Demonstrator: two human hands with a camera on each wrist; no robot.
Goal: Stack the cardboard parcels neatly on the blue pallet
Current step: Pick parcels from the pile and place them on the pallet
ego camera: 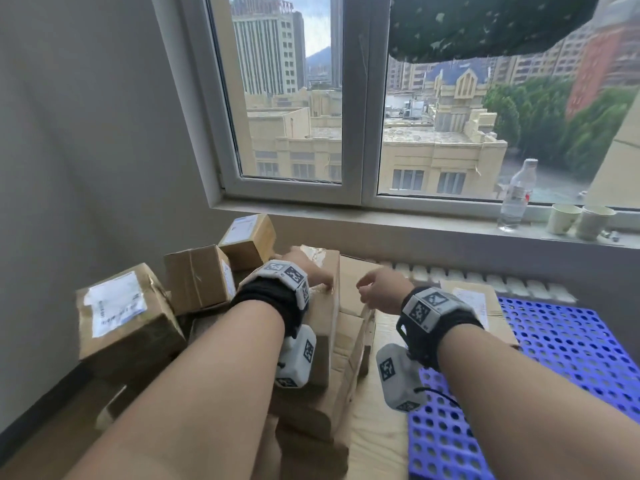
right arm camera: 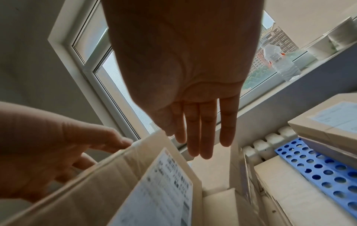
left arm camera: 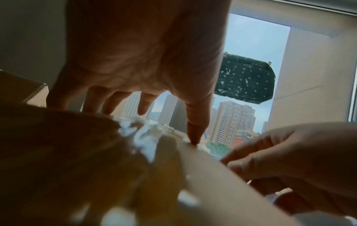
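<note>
A tall brown cardboard parcel (ego camera: 325,317) stands on edge in a heap of parcels, left of the blue perforated pallet (ego camera: 561,348). My left hand (ego camera: 308,271) grips its taped top: in the left wrist view the fingers (left arm camera: 115,100) curl over the far edge and the thumb presses the near corner of the parcel (left arm camera: 203,183). My right hand (ego camera: 377,289) hovers just right of that parcel and holds nothing. In the right wrist view its fingers (right arm camera: 195,137) are straight above the gap beside the labelled parcel (right arm camera: 96,183).
Loose parcels (ego camera: 124,313) (ego camera: 197,278) (ego camera: 247,239) crowd the left against the grey wall. A flat labelled parcel (ego camera: 474,303) lies at the pallet's far end. A radiator (ego camera: 467,275) runs under the windowsill, which carries a water bottle (ego camera: 516,195) and paper cups (ego camera: 564,218).
</note>
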